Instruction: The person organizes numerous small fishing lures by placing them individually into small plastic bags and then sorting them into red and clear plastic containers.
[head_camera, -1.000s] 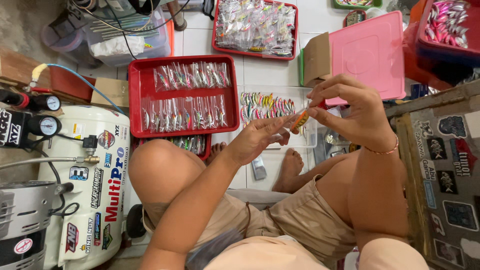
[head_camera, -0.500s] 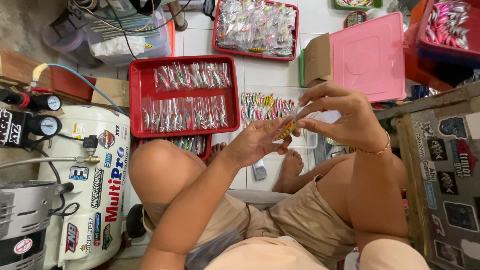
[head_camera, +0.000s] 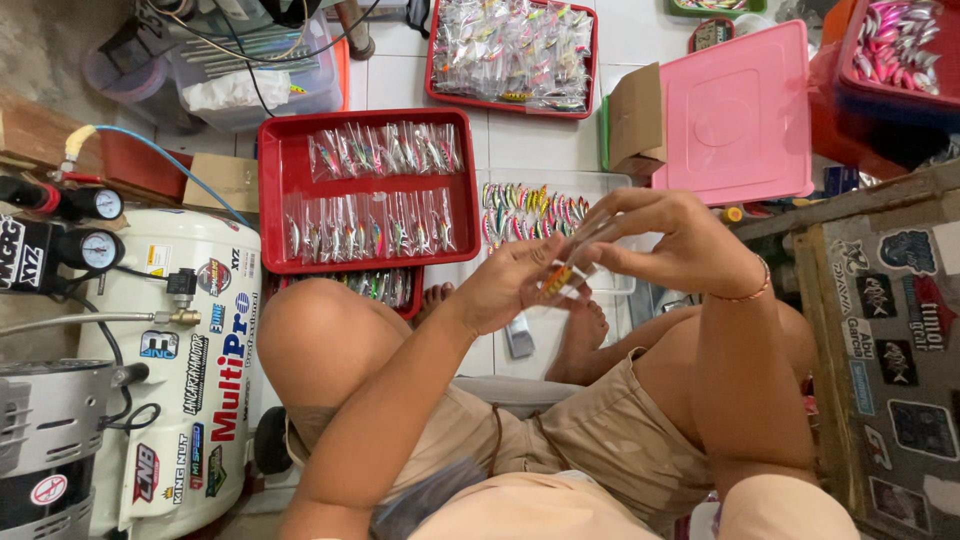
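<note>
1. While the person sits with knees spread over a white tiled floor, both hands meet above the lap, and between them is a small orange and yellow fishing lure partly inside a clear plastic sleeve.
2. The left hand pinches the lower end of the lure between thumb and fingertips, its fingers closed narrowly on it.
3. The right hand curls its fingers around the upper end of the clear sleeve, gripping it from above; a thin bracelet circles that wrist.
4. Just beyond the hands, on the floor, lies a clear tray with a row of bright, many-coloured lures.
5. To the left of the hands and a little further out sits a red tray holding two rows of bagged lures; a second red tray edge peeks out beneath its near side.
6. Further ahead of the hands, another red tray is heaped with more bagged lures.
7. Beyond the right hand stands a pink plastic box lid, with a small cardboard box touching its left edge.
8. Well to the left of the left hand stands a white air compressor tank covered in stickers, with pressure gauges and a blue hose at its far end.
9. To the right of the right hand, a dark panel bears several stickers.
10. A bare foot rests on the floor directly beneath the hands.
</note>
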